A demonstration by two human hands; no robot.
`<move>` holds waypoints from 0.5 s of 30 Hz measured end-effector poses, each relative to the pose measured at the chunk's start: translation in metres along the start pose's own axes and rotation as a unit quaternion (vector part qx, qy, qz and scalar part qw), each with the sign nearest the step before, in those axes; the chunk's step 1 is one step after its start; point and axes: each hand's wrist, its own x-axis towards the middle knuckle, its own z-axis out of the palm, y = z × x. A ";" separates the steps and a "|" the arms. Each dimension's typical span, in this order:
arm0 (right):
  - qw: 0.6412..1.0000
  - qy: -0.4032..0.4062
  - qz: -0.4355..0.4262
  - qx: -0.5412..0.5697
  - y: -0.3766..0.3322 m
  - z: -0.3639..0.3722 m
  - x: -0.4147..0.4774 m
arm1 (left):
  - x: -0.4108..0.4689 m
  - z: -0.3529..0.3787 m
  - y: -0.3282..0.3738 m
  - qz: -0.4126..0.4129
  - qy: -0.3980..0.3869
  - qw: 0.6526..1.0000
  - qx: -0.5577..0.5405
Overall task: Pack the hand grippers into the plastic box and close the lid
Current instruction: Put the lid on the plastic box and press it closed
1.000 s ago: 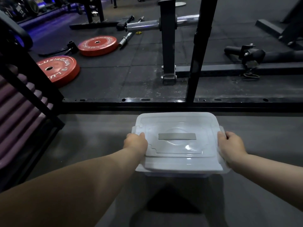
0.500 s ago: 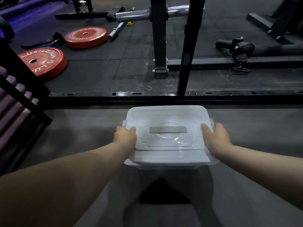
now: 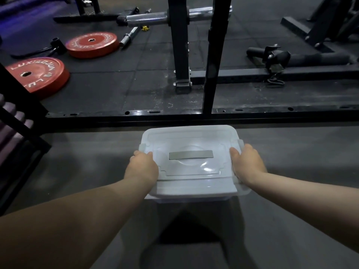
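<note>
Head view: plastic box (image 3: pixel 186 199) sat upright on grey floor (image 3: pixel 291 171), near the black rack rail (image 3: pixel 174 117), with the lid (image 3: pixel 194 183) laid on top. Left hand (image 3: pixel 141 167) and right hand (image 3: pixel 247 164) each gripped one short end of the lid, fingers curled over the edge. Hand grippers were not visible through the cloudy plastic, so I could not tell if they were packed.

Judged: thin moulded plastic, light when empty, slightly flexible, smooth and likely slippery. Best held at both ends under the rim, or by the grey handle (image 3: pixel 191 154) once the side latches (image 3: pixel 142 147) are clipped.

Long axis ran left to right, parallel to the handle; lid faced up.
</note>
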 end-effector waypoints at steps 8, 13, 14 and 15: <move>1.000 0.009 -0.026 0.001 -0.002 0.005 -0.009 | -0.005 0.005 -0.002 -0.004 0.027 0.998 -0.049; 1.000 0.013 -0.026 0.010 -0.002 0.007 -0.010 | -0.003 0.003 -0.002 0.012 0.007 1.000 -0.019; 1.000 0.011 -0.025 0.014 -0.001 0.007 -0.010 | -0.002 0.002 -0.003 0.026 -0.005 1.000 0.008; 1.000 0.007 -0.023 0.008 -0.003 0.005 -0.012 | -0.002 -0.001 -0.003 0.037 -0.019 0.998 0.040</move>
